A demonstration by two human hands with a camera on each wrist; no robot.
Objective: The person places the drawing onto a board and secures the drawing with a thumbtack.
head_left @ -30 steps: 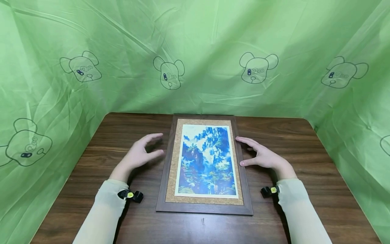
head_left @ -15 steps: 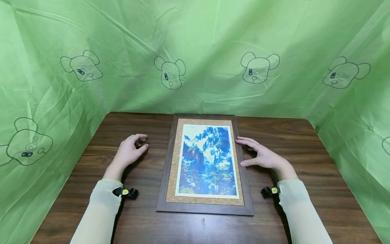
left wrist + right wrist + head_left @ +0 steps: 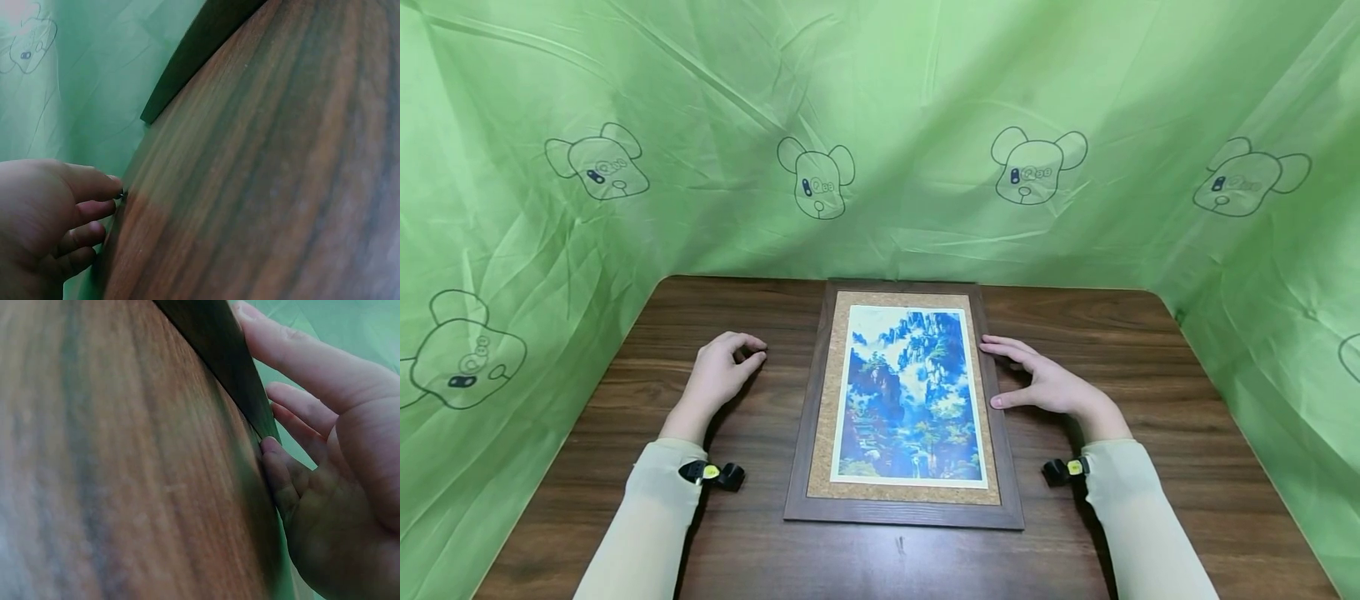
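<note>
– Where the green cloth [image 3: 910,67] rises behind the worktop's [image 3: 1097,333] far edge, can you read its lettering?

– Only partly: each outlined animal head [image 3: 818,187] carries characters where its eyes would be, the first perhaps a Q, the rest too faint for me.

– And the frame [image 3: 904,512]?

– Flat in the middle of the worktop, its top end right by the far edge, its bottom rail well short of the near one. Cork [image 3: 822,450] fills it, and a white-edged blue landscape print [image 3: 910,396] lies on that, cork showing on all four sides.

– The hands?

– The right hand [image 3: 1051,385] touches the frame's right rail, thumb and forefinger spread wide. The left hand [image 3: 721,373] is well off the left rail, towards the worktop's left edge, thumb and forefinger pinched on a tiny dark thing [image 3: 119,195], too small to name.

– Anything else around?

– Cloth along the left and right edges too, and a black device [image 3: 730,477] at the left cuff, another [image 3: 1055,472] at the right, each beside a yellow-green patch.
</note>
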